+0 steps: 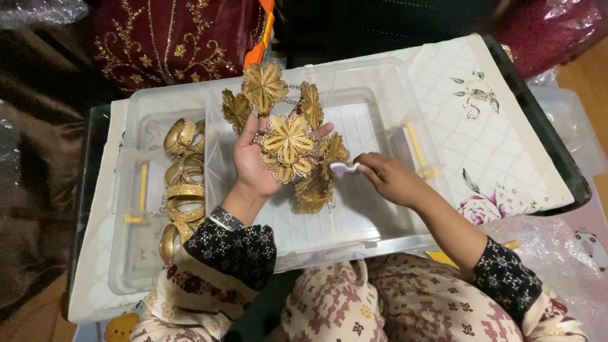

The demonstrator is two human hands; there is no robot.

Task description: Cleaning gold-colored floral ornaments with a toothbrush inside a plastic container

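My left hand (253, 161) lies palm up over a clear plastic box, holding a gold filigree ornament (288, 142) made of several flower-shaped pieces linked together. The flowers spread above my fingers and hang down past my palm. My right hand (387, 178) pinches a small white and lilac tool (344, 167), its tip touching the ornament's lower right flowers. Both wrists wear dark patterned cuffs.
The clear box lid (373, 126) sits on a second clear box (136, 253) holding several gold bangles (183, 187) at the left. Both rest on a white floral-print board (494, 126). Maroon embroidered cloth (171, 38) lies behind; bubble wrap (557, 253) is at the right.
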